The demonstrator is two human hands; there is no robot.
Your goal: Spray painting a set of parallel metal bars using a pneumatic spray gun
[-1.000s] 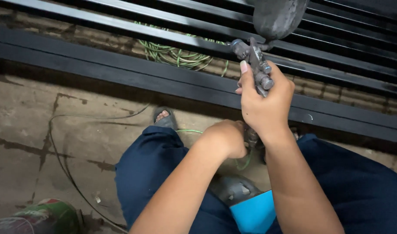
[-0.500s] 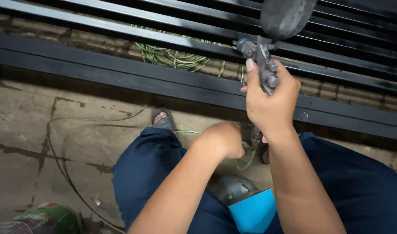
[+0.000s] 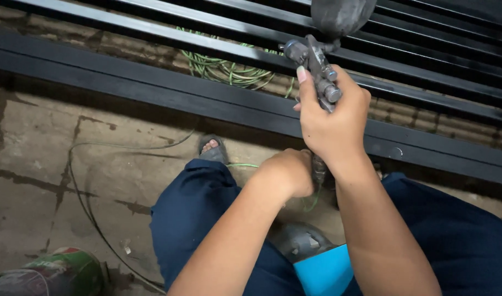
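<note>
Right hand is closed around the grey spray gun, held over black metal bars. Left hand is clenched at the gun's base; what it grips cannot be told.

right hand gripping spray gun, left hand seemingly at its base

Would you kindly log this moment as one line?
right hand: grips spray gun | left hand: at gun base | nozzle toward black bars

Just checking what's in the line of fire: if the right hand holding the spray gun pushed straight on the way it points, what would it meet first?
The right hand aims the spray gun up-left, so it would probably meet the black metal bars first, though depth is unclear.
</note>
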